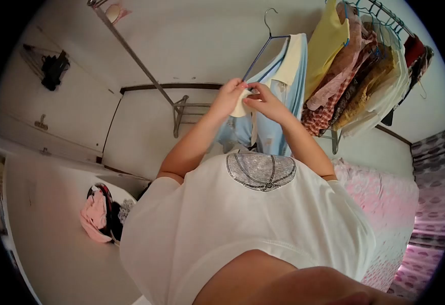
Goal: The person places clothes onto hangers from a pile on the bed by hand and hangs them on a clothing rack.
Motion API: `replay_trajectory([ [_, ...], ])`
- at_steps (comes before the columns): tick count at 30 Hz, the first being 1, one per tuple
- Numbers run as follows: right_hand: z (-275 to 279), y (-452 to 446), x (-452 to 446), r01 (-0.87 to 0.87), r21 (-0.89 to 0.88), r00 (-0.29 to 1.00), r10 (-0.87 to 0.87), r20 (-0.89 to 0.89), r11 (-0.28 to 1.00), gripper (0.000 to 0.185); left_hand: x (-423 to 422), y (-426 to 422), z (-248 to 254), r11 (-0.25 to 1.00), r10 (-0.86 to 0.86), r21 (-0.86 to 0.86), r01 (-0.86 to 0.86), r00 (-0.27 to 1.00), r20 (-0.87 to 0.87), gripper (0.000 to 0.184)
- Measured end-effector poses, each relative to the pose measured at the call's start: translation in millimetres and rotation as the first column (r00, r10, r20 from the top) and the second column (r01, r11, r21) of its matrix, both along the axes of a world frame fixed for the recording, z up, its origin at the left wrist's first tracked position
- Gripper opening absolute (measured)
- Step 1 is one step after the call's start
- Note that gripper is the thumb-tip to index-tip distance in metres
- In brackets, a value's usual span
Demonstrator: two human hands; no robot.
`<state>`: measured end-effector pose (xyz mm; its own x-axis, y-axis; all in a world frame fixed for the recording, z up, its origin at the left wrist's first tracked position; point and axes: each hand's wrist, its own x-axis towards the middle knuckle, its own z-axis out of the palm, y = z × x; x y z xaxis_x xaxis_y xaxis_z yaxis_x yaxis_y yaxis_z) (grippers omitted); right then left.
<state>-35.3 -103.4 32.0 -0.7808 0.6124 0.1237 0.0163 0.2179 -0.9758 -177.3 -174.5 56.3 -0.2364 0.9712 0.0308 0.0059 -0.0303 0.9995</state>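
A light blue garment (266,133) with a cream band hangs in front of me on a blue wire hanger (255,60) with its hook upward. My left hand (229,96) is closed at the lower left corner of the hanger, gripping the garment's cream edge (240,108). Close beside it, my right hand (269,102) pinches the same part of the garment, fingers bent. The two hands nearly touch, and the exact fingertip contact is partly hidden. The other side of the garment drapes over the hanger's right arm.
Several clothes, including a yellow garment (327,43), hang on a metal rail (392,18) at the right. A metal pole (136,58) rises at the left. Pink patterned bedding (380,195) and a patterned curtain (433,178) are at the right; a pink bag-like item (95,216) is at the left.
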Motion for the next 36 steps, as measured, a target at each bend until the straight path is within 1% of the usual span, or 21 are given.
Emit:
replay_trajectory([
  [2,2.5,-12.9,0.7,0.165,-0.123,0.976,-0.180,-0.124,0.979,0.058,8.4,13.5,-10.5,0.999,-0.054,0.010,0.053,0.990,0.128,0.017],
  [3,3.4,-16.6,2.7,0.239,-0.187,0.945,-0.273,-0.179,0.953,0.062,11.8,20.9,-16.6,0.998,-0.057,0.042,0.051,0.986,0.155,0.017],
  [4,0.6,-16.8,4.6,0.257,-0.203,0.937,-0.295,-0.189,0.945,0.069,16.0,29.3,-21.8,0.996,-0.060,0.075,0.047,0.981,0.183,0.017],
  [5,-6.6,-12.0,5.9,0.248,-0.074,0.951,-0.257,-0.171,0.966,0.071,19.2,37.8,-26.1,0.993,-0.064,0.110,0.042,0.975,0.211,0.017],
  [7,-3.9,-6.0,10.2,0.203,0.186,0.977,-0.185,-0.108,0.961,0.075,30.4,46.9,-19.8,0.989,-0.148,0.068,0.135,0.955,0.258,0.018],
  [8,-0.7,-5.8,17.3,0.160,-0.135,0.969,-0.182,-0.168,0.978,0.082,36.3,52.0,-18.6,0.982,-0.186,0.067,0.175,0.944,0.273,0.019],
  [10,15.2,-4.1,30.9,0.176,-0.106,0.975,-0.188,-0.118,0.979,0.084,46.5,61.5,-13.6,0.964,-0.267,0.090,0.252,0.909,0.319,0.021],
  [11,18.4,-0.7,36.2,0.180,-0.094,0.978,-0.188,-0.093,0.979,0.086,50.9,65.2,-9.7,0.953,-0.302,0.102,0.285,0.874,0.380,0.022],
  [12,20.6,4.1,37.6,0.208,-0.069,0.970,-0.215,-0.111,0.976,0.085,54.8,67.4,-4.4,0.942,-0.332,0.113,0.315,0.835,0.439,0.023],
  [13,24.0,6.1,40.1,0.235,-0.115,0.957,-0.250,-0.145,0.965,0.084,57.9,69.5,0.9,0.930,-0.360,0.127,0.344,0.792,0.493,0.024],
  [14,30.0,8.2,43.2,0.259,-0.159,0.941,-0.286,-0.180,0.953,0.083,60.2,72.7,6.2,0.905,-0.415,0.141,0.402,0.758,0.504,0.029],
  [15,36.4,11.0,44.9,0.281,-0.203,0.922,-0.323,-0.213,0.938,0.082,61.4,78.4,9.7,0.894,-0.437,0.138,0.426,0.765,0.473,0.030],
  [16,29.7,21.2,46.9,0.305,-0.217,0.903,-0.354,-0.242,0.927,0.078,63.2,84.0,12.5,0.882,-0.461,0.135,0.450,0.770,0.442,0.031],
  [19,47.1,30.3,58.5,0.241,-0.402,0.889,-0.367,-0.274,0.884,0.076,70.8,103.8,17.6,0.854,-0.513,0.127,0.505,0.772,0.375,0.032],
  [20,46.2,35.9,61.9,0.222,-0.414,0.885,-0.360,-0.294,0.883,0.074,71.9,109.1,19.9,0.840,-0.536,0.127,0.528,0.770,0.346,0.032],
  [23,43.8,47.2,71.7,0.168,-0.395,0.895,-0.308,-0.324,0.903,0.072,74.6,120.8,30.1,0.817,-0.576,0.133,0.561,0.792,0.203,0.029],
  [24,45.6,48.3,74.0,0.198,-0.380,0.901,-0.321,-0.293,0.903,0.071,77.0,122.5,34.1,0.813,-0.582,0.135,0.566,0.800,0.146,0.029],
  [26,54.5,49.4,78.1,0.255,-0.345,0.909,-0.345,-0.232,0.903,0.071,86.0,117.6,40.0,0.849,-0.521,0.187,0.494,0.843,0.136,0.029],
  [27,59.6,48.1,81.1,0.245,-0.328,0.914,-0.330,-0.235,0.912,0.071,89.8,114.9,42.6,0.864,-0.488,0.213,0.456,0.863,0.130,0.029],
  [33,91.3,32.9,94.6,0.208,-0.237,0.915,-0.275,-0.297,0.949,0.076,97.6,106.2,51.4,0.859,-0.484,0.270,0.435,0.862,0.152,0.037],
  [36,96.4,37.0,97.5,0.195,-0.172,0.918,-0.242,-0.314,0.966,0.079,94.4,116.8,49.0,0.844,-0.472,0.324,0.428,0.879,0.067,0.040],
])
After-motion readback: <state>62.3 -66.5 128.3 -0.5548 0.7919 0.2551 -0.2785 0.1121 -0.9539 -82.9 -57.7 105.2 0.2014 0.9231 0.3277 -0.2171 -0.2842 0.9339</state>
